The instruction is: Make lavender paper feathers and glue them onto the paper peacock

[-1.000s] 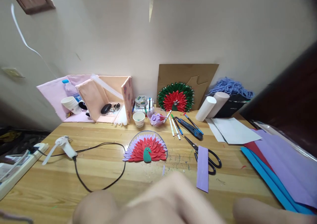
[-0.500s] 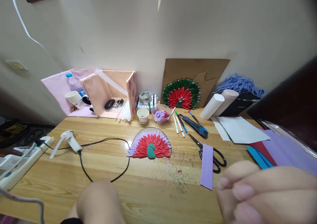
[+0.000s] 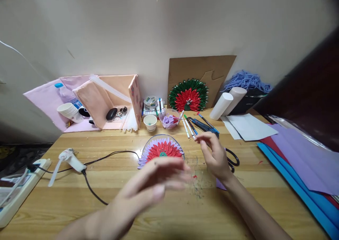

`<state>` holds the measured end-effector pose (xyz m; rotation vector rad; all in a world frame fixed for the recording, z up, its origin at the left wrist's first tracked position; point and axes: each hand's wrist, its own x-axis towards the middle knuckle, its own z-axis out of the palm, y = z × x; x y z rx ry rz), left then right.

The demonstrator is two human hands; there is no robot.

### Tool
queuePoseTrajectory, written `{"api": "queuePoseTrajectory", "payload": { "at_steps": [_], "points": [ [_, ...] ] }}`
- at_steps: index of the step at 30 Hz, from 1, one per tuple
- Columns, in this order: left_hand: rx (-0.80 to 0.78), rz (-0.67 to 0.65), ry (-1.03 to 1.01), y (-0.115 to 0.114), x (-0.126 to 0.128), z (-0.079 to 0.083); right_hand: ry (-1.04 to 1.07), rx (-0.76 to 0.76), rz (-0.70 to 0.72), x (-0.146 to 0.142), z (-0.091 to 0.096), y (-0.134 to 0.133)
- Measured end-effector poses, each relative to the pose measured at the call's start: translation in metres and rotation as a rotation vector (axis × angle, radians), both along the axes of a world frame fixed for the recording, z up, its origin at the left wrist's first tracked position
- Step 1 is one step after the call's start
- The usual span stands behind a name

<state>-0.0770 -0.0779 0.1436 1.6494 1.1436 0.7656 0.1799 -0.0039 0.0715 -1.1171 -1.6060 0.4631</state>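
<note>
My left hand (image 3: 152, 185) is stretched flat and blurred low in the middle, fingers apart, just in front of a red and purple paper peacock (image 3: 162, 148) lying on the wooden table (image 3: 111, 197). Over black scissors (image 3: 234, 159) and a purple paper strip (image 3: 219, 184) hovers my right hand (image 3: 214, 154), its fingers loosely curled and apart with nothing seen in them. Both hands are off the table surface.
A glue gun (image 3: 70, 158) with a black cord lies at left near a power strip (image 3: 16, 194). Markers (image 3: 188, 127), a bowl (image 3: 169, 119), a paper cup (image 3: 150, 122), a green and red peacock (image 3: 188, 99), white rolls (image 3: 221, 105) and a pink box (image 3: 111, 98) line the wall. Coloured sheets (image 3: 299, 158) lie at right.
Both hands were close to the camera at the bottom edge; now they have dropped forward over the table, the right one to the scissors, the left one before the peacock.
</note>
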Motion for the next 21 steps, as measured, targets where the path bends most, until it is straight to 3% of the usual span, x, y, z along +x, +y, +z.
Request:
{"api": "queuePoseTrajectory", "payload": {
  "at_steps": [2, 4, 6, 9, 12, 18, 21],
  "points": [
    [-0.091, 0.073, -0.080, 0.027, 0.012, -0.021, 0.051, -0.182, -0.061, 0.017, -0.027, 0.009],
    [-0.058, 0.212, -0.059, 0.043, 0.020, -0.047, 0.079, -0.292, -0.076, 0.032, -0.048, 0.013],
    [0.018, 0.152, 0.048, 0.044, 0.027, -0.070, -0.013, -0.378, -0.031, 0.039, -0.061, 0.015],
    [0.213, -0.175, 0.193, 0.030, 0.046, -0.087, -0.181, -0.403, 0.049, 0.038, -0.067, 0.012],
    [0.398, -0.458, 0.268, 0.015, 0.085, -0.091, -0.216, -0.382, 0.046, 0.025, -0.068, 0.005],
    [0.811, -1.034, 0.204, -0.008, 0.214, -0.109, -0.251, -0.220, -0.019, 0.002, -0.073, -0.001],
    [0.701, -1.254, 0.199, -0.022, 0.277, -0.115, -0.280, -0.194, -0.024, -0.001, -0.081, 0.004]
  ]
}}
